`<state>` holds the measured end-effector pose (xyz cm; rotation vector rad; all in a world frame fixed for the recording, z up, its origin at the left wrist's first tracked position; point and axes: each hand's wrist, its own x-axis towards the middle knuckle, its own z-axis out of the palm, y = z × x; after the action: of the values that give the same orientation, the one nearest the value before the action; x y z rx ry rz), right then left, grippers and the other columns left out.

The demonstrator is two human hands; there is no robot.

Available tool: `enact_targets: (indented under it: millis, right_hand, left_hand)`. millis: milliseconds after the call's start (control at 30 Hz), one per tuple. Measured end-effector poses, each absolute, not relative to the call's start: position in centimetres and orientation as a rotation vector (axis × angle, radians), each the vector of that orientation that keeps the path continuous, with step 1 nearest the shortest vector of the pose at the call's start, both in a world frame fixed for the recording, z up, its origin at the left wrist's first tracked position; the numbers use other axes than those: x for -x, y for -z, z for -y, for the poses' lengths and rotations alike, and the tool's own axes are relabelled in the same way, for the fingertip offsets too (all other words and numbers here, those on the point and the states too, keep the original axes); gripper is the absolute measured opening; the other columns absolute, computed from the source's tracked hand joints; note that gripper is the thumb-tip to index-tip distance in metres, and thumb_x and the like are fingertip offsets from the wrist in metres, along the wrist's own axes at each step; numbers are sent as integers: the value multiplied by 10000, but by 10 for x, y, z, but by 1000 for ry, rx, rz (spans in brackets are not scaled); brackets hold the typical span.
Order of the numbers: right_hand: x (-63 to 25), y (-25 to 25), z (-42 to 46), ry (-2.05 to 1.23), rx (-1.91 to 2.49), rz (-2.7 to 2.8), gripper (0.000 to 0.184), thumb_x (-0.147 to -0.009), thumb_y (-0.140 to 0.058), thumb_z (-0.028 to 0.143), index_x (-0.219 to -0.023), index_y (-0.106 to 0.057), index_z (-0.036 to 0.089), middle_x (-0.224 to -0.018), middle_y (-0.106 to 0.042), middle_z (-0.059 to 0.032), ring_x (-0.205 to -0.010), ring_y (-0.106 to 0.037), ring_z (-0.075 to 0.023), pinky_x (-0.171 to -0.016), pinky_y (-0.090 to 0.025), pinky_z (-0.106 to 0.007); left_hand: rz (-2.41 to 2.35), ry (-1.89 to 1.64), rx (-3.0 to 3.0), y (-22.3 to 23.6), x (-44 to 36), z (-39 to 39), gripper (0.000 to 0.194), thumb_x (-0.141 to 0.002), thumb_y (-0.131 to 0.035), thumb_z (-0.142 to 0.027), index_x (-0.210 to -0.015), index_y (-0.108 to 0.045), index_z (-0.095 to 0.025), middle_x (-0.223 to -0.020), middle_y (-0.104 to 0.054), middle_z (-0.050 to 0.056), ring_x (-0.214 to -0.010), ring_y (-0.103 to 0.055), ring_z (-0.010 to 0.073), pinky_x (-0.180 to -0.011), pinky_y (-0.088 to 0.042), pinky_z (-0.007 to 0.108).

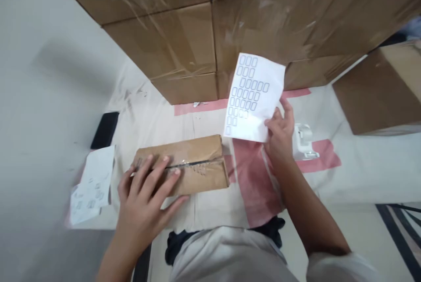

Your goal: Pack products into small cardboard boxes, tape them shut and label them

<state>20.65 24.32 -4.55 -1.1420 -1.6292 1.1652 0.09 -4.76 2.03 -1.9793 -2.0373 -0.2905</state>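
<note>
At the far left of the table (151,119) lies one flat black object (104,130), and nearer, two loose papers (98,168) overlap, their marks too blurred to read. Next comes the left hand (146,198), palm down with fingers spread, resting on the left end of one small cardboard box (200,165) and hiding part of it. That box lies near the middle of the table's near side; a dark seam runs along its top, beside faint print that cannot be read.

Behind it, a stack of large boxes (184,41) under clear film blocks the far side; at least six show, in two columns. In front of the stack, right of the middle, the right hand (279,128) pinches one white sheet (251,100) by its lower right part. The sheet bears eight rows of small outlined shapes.

Pink patches (255,185) mark the table cover. Just right of that hand sits one white plastic holder (303,141); at the far right, one separate brown box (375,91).
</note>
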Motion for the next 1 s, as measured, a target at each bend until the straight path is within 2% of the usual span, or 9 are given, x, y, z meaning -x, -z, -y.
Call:
enact_targets:
  millis: [100, 233, 400, 500, 600, 700, 800, 900, 1000]
  right_hand:
    - [-203, 53, -243, -1609, 943, 1382, 681, -831, -662, 512, -1436, -486, 255, -1275, -688, -122, -1195, -645, -336, -925, -569, -518]
    - [-199, 60, -240, -1979, 774, 1101, 479, -726, -831, 438, -1124, -698, 208, -1149, -765, -94, -1141, -684, -322, -967, -571, -506]
    - [-203, 56, -238, -1926, 772, 1075, 449, -733, -844, 426, -1116, -709, 235, -1195, -760, -69, -1142, -696, -312, -986, -570, -512]
    - [-208, 52, -239, -1900, 809, 1086, 481, -730, -846, 438, -1136, -695, 230, -1211, -754, -76, -1129, -705, -322, -986, -574, -526]
    - [-212, 47, -237, -1928, 812, 1096, 502, -705, -864, 424, -1130, -694, 218, -1220, -751, -82, -1149, -695, -337, -983, -580, -517]
    - [-216, 42, -235, -1964, 779, 1119, 502, -699, -866, 405, -1133, -693, 219, -1201, -757, -77, -1134, -700, -337, -959, -590, -495]
    - [-221, 38, -234, -1950, 769, 1145, 469, -728, -833, 380, -1144, -687, 222, -1178, -761, -69, -1105, -707, -329, -942, -589, -482]
    - [-227, 37, -233, -1925, 802, 1192, 454, -747, -764, 346, -1177, -668, 236, -1167, -757, -55, -1087, -707, -331, -920, -591, -482]
    - [-231, 36, -231, -1879, 857, 1294, 514, -739, -680, 319, -1247, -632, 256, -1175, -746, -42, -1082, -699, -336, -888, -595, -484]
  left_hand:
    - [1978, 200, 2064, -14, 8, 37, 700, -874, -732, -355, -1506, -453, -244, -1516, -537, 146, -1449, -435, 391, -1156, -360, 573]
    - [1908, 181, 2115, -10, 31, 23, 767, -875, -742, -374, -1550, -402, -247, -1514, -541, 131, -1455, -435, 364, -1181, -361, 545]
    - [1964, 229, 2103, -14, 53, 2, 731, -912, -687, -450, -1558, -385, -293, -1489, -572, 97, -1431, -469, 349, -1173, -385, 544]
    - [2035, 180, 2101, -33, 45, -10, 649, -938, -622, -499, -1523, -439, -287, -1444, -614, 95, -1432, -462, 376, -1168, -359, 597]
    - [1956, 248, 2061, -57, 11, -25, 600, -897, -668, -492, -1443, -519, -292, -1406, -646, 84, -1403, -496, 384, -1151, -343, 598]
    - [1773, 431, 2074, -68, -35, -48, 419, -880, -721, -375, -1276, -618, -287, -1241, -736, 34, -1183, -653, 305, -1017, -418, 485]
    - [1758, 487, 2087, -67, -68, -78, 238, -916, -685, -326, -1142, -663, -255, -1025, -756, 17, -953, -658, 248, -848, -405, 429]
    - [1889, 402, 2095, -66, -82, -108, 261, -949, -636, -349, -1185, -654, -239, -1070, -696, 66, -970, -597, 271, -814, -371, 431]
    - [1973, 383, 2161, -64, -87, -129, 367, -914, -691, -393, -1240, -630, -236, -1150, -633, 106, -1060, -541, 307, -853, -364, 447]
